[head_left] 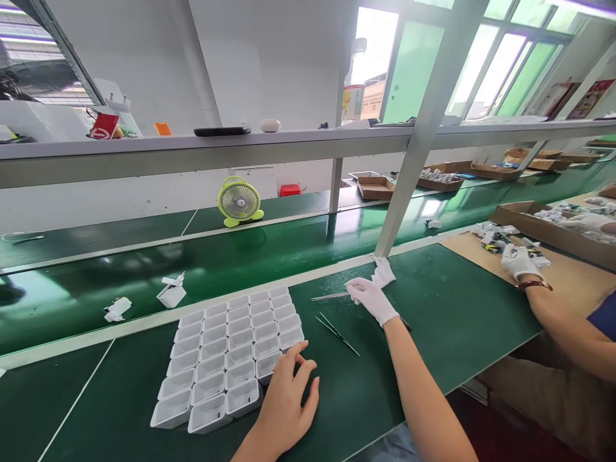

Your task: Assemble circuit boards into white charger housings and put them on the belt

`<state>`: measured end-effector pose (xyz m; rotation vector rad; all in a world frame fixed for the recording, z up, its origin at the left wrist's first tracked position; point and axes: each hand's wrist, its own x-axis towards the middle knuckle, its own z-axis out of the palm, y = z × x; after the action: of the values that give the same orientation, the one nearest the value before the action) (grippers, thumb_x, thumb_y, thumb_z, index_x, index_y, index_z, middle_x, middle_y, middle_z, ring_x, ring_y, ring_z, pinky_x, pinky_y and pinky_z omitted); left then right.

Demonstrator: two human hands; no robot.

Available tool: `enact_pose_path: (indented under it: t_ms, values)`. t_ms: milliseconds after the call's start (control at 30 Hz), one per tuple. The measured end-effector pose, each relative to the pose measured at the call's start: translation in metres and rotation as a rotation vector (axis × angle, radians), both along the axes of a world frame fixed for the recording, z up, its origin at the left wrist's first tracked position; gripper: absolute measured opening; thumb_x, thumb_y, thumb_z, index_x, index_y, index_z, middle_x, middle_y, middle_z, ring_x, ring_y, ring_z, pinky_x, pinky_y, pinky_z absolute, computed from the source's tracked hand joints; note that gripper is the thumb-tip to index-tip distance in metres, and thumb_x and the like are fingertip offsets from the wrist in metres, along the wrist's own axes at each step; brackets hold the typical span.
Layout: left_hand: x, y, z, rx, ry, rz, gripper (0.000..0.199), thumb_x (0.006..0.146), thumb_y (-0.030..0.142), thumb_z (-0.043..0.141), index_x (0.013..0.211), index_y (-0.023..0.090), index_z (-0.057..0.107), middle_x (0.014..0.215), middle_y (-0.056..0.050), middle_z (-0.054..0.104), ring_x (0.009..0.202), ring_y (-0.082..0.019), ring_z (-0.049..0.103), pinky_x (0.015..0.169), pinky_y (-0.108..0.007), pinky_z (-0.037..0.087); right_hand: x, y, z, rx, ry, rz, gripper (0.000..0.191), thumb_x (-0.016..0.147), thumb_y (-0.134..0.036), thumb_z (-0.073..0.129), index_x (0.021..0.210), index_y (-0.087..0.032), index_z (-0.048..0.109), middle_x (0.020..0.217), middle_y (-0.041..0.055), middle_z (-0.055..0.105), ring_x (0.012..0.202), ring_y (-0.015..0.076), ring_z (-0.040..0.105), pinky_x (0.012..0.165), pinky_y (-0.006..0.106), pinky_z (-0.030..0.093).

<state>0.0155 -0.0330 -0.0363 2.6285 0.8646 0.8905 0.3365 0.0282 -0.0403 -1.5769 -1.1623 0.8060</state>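
Several small white open plastic boxes (pixel 208 387) stand packed in rows on the green table. My left hand (pixel 289 401), bare, is at the block's near right corner, its fingers bent and apart with nothing in them; whether a fingertip touches a box, I cannot tell. White-gloved, my right hand (pixel 371 300) has its fingers closed at a long thin metal tool (pixel 330 296), which points left; the tool's kind is unclear. A pair of tweezers (pixel 339 335) lies between my hands. Just behind my right hand is a crumpled white glove (pixel 384 272).
A slanted white post (pixel 407 186) rises beyond my right hand and joins a shelf. White plug-like parts (pixel 172 292) sit on the glossy green strip, with a green fan (pixel 240 200) behind. At right, a co-worker's gloved hand (pixel 522 262) handles parts near a cardboard box (pixel 568 237).
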Motion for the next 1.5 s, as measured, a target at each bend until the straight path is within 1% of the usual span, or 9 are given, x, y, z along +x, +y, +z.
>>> enact_pose_path:
  t_ms: [200,433,600,767,900,1033,1167,1233,1500]
  values:
    - [0.002,0.001,0.001,0.009,0.007,-0.002,0.02,0.098,0.017,0.044,0.113,0.023,0.056,0.137,-0.015,0.047,0.106,-0.025,0.061,0.082,-0.042,0.063,0.0,-0.002,0.003,-0.014,-0.017,-0.008,0.035,0.081,-0.047,0.065,0.099,-0.017,0.068,0.075,0.0027,0.067,0.065,0.0145,0.058,0.066,0.029,0.049]
    - [0.001,0.005,0.0,0.025,-0.01,-0.048,0.018,0.097,0.014,0.047,0.112,0.019,0.056,0.138,-0.016,0.044,0.105,-0.024,0.06,0.089,-0.043,0.057,0.001,-0.004,0.004,-0.024,-0.007,-0.01,0.032,0.078,-0.043,0.066,0.097,-0.017,0.07,0.073,0.003,0.067,0.063,0.0146,0.058,0.064,0.028,0.048]
    - [0.002,0.008,-0.001,0.053,-0.031,-0.076,0.016,0.097,0.012,0.051,0.111,0.017,0.056,0.136,-0.017,0.047,0.101,-0.023,0.06,0.093,-0.045,0.053,0.004,-0.004,0.003,-0.018,0.039,-0.009,0.034,0.077,-0.044,0.068,0.098,-0.017,0.07,0.072,0.0028,0.066,0.063,0.014,0.057,0.062,0.027,0.048]
    - [0.003,0.011,-0.001,0.112,-0.043,-0.106,0.021,0.093,0.004,0.049,0.108,0.014,0.058,0.127,-0.015,0.056,0.095,-0.021,0.061,0.09,-0.041,0.05,0.006,-0.003,0.002,-0.023,0.073,-0.028,0.035,0.076,-0.044,0.07,0.097,-0.016,0.07,0.073,0.0024,0.065,0.062,0.012,0.055,0.059,0.025,0.047]
    - [0.002,0.012,-0.001,0.135,-0.12,-0.064,0.02,0.089,0.001,0.051,0.1,0.015,0.059,0.11,-0.009,0.064,0.092,-0.021,0.062,0.086,-0.037,0.05,0.005,-0.003,0.004,-0.033,0.075,-0.048,0.03,0.075,-0.039,0.07,0.095,-0.016,0.07,0.072,0.0018,0.065,0.062,0.0113,0.055,0.059,0.023,0.047]
    - [-0.001,0.014,-0.002,0.143,-0.227,0.009,0.02,0.086,-0.001,0.054,0.094,0.017,0.059,0.097,-0.005,0.067,0.088,-0.02,0.063,0.082,-0.034,0.05,0.002,-0.005,0.008,-0.03,0.084,-0.054,0.028,0.075,-0.037,0.07,0.094,-0.016,0.07,0.072,0.0017,0.065,0.062,0.0108,0.055,0.059,0.023,0.048]
    - [-0.002,0.014,0.0,0.149,-0.277,0.036,0.021,0.085,-0.003,0.053,0.091,0.017,0.058,0.092,-0.004,0.067,0.083,-0.017,0.063,0.076,-0.031,0.05,-0.001,-0.008,0.014,-0.026,0.114,-0.02,0.032,0.077,-0.04,0.07,0.099,-0.016,0.07,0.074,0.0025,0.066,0.065,0.0118,0.057,0.06,0.023,0.049]
    - [-0.002,0.014,0.001,0.145,-0.278,0.035,0.021,0.085,-0.003,0.051,0.09,0.017,0.058,0.092,-0.004,0.067,0.082,-0.017,0.063,0.075,-0.03,0.05,-0.001,-0.008,0.014,-0.031,0.112,-0.022,0.032,0.077,-0.04,0.07,0.098,-0.015,0.071,0.073,0.0028,0.066,0.064,0.0118,0.057,0.06,0.023,0.049]
    - [-0.001,0.013,0.001,0.134,-0.25,0.038,0.021,0.086,-0.001,0.048,0.09,0.018,0.057,0.092,-0.003,0.067,0.081,-0.017,0.063,0.074,-0.031,0.05,0.0,-0.005,0.007,-0.028,0.071,-0.056,0.03,0.076,-0.039,0.071,0.096,-0.016,0.071,0.075,0.0032,0.067,0.063,0.012,0.057,0.06,0.025,0.049]
